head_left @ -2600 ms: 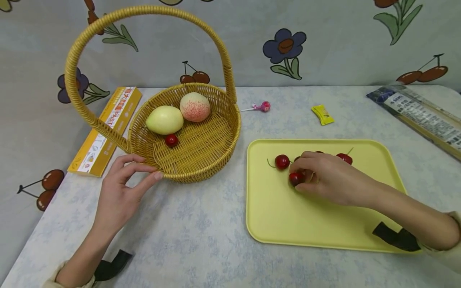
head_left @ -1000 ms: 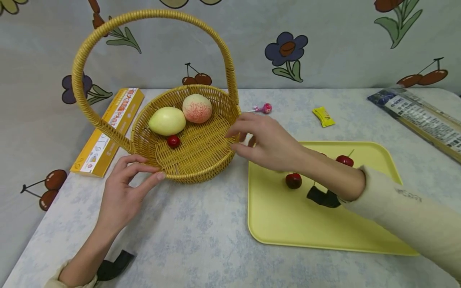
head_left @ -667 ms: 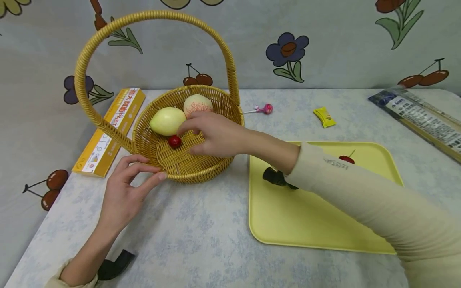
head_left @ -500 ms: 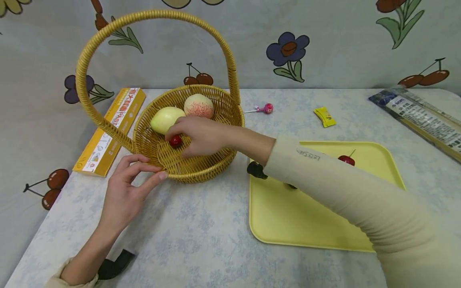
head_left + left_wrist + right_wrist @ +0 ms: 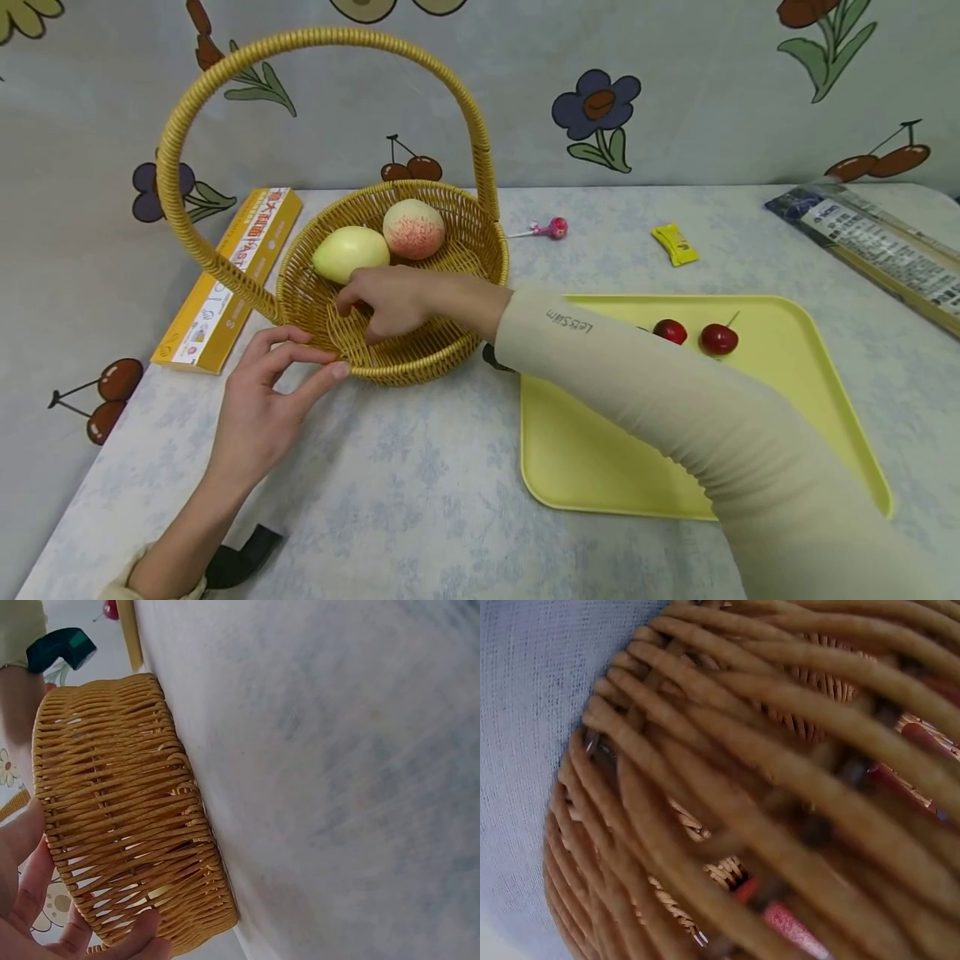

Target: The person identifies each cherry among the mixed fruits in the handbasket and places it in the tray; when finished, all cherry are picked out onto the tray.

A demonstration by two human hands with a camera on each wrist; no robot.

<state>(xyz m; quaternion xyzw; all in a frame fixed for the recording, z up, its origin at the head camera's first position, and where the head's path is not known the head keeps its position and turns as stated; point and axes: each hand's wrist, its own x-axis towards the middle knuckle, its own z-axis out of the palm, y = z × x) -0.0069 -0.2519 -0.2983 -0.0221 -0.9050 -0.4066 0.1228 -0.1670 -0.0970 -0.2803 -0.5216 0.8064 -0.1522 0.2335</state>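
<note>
My left hand (image 5: 262, 408) grips the near-left rim of a yellow wicker basket (image 5: 420, 367); in the left wrist view its fingers spread along the woven wall. Inside the basket, the curled fingers and thumb of my right hand (image 5: 393, 302) close around a small red cherry (image 5: 362, 308), mostly hidden by them. Just behind the hand lie a pale yellow-green fruit (image 5: 351, 254) and a pink-speckled peach (image 5: 414, 228). The right wrist view is filled by the basket's outer weave (image 5: 705, 772).
On the right, two cherries show on a yellow tray (image 5: 600, 467), partly covered by my sleeve (image 5: 660, 400). A lollipop (image 5: 555, 228) and a yellow wrapped candy (image 5: 675, 244) lie behind it. A pasta box (image 5: 225, 283) stands left of the basket, and a long packet (image 5: 870, 242) lies far right.
My right hand has left a cherry on the tray, crossed leftward over the rim into the basket, and curled its fingers round the cherry there. The left hand has stayed on the rim.
</note>
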